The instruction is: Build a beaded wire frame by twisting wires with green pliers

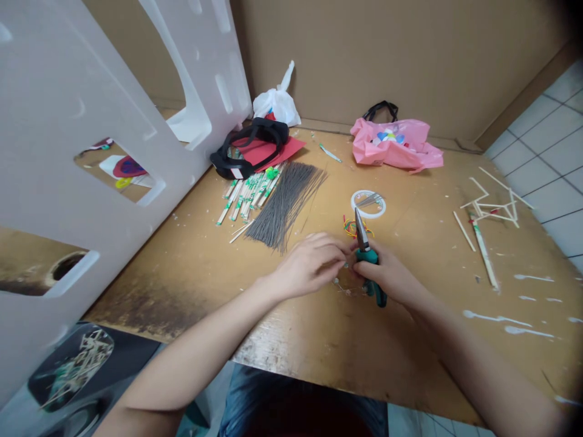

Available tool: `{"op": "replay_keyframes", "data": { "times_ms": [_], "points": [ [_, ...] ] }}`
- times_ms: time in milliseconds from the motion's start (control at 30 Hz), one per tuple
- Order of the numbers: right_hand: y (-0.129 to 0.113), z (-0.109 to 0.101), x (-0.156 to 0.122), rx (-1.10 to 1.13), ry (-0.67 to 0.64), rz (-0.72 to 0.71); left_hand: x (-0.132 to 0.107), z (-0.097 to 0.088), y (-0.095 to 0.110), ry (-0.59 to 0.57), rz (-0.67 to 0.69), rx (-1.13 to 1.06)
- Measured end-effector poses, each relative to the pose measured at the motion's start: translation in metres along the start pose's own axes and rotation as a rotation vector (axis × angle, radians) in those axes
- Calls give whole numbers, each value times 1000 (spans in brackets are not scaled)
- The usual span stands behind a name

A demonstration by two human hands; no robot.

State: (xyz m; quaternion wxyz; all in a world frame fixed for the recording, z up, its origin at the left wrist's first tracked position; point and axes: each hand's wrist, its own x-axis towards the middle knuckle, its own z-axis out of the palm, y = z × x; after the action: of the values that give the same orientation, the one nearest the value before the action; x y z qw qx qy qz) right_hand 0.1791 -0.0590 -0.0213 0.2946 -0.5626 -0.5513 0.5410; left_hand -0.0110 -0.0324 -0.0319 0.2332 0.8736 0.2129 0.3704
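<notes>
My right hand (387, 272) is closed round needle-nose pliers (370, 258) with green handles, their metal jaws pointing away from me. The jaws look closed. Just left of them, my left hand (315, 262) has its fingers curled and their tips pinched near the right fingertips. What the left fingers hold, if anything, is hidden. Small clear bits (337, 283) lie on the table beneath the hands. Beyond the pliers is a tangle of red, yellow and green strands (350, 228), close to a white ring (382, 209) with short grey wires across it.
A bundle of thin grey wires (286, 209) lies beside wrapped chopsticks (241, 197), a black head strap (237, 167) and red paper (291, 147). Behind are a white bag (277, 106) and a pink bag (421, 142). A stick frame (496, 212) lies right; a white plastic panel (54, 152) stands left.
</notes>
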Motion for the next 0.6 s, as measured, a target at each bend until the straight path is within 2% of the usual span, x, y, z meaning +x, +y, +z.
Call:
{"op": "replay_keyframes", "data": {
  "times_ms": [67, 133, 367, 600],
  "points": [
    [1, -1, 0, 34, -9, 12, 1, 1, 0, 110, -116, -115],
    [0, -2, 0, 84, -28, 22, 2, 0, 2, 163, -213, -176],
    [-4, -4, 0, 223, -60, 92, 3, -6, 7, 178, -281, -233],
    [8, -11, 4, 305, -90, 58, 0, -6, 8, 193, -472, -522]
  ]
}}
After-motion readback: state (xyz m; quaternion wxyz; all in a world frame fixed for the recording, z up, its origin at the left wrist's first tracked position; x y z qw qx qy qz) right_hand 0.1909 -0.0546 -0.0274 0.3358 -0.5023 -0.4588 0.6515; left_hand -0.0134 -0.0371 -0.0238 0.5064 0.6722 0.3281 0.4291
